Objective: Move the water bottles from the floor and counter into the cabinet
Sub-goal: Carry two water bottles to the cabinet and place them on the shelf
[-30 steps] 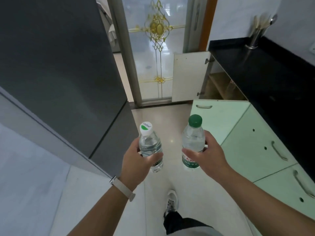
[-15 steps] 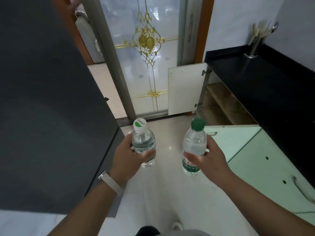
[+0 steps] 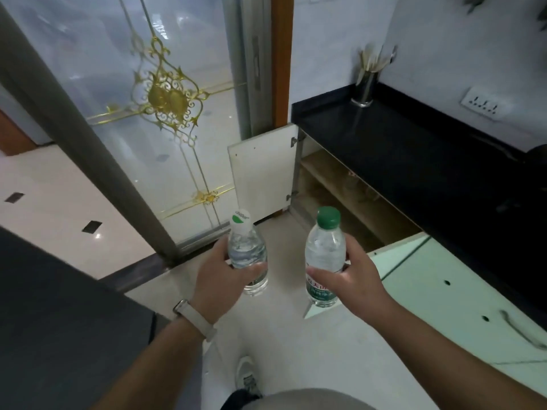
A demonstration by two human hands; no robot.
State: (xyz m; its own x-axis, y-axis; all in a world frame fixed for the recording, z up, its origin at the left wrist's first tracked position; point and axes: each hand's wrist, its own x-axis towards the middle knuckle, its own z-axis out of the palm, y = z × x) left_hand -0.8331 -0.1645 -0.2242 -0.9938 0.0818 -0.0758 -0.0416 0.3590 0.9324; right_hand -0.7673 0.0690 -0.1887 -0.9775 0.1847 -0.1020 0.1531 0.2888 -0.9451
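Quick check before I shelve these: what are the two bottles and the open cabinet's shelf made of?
Both bottles, white-capped and green-capped, look like thin clear plastic: see-through walls, moulded caps, printed label on the green one. The cabinet shelf looks like unpainted wood or laminate board, tan and matte; which one is unclear.

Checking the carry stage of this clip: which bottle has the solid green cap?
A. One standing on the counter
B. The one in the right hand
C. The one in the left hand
B: the right hand grips the green-capped bottle; the left hand holds a white-capped bottle.
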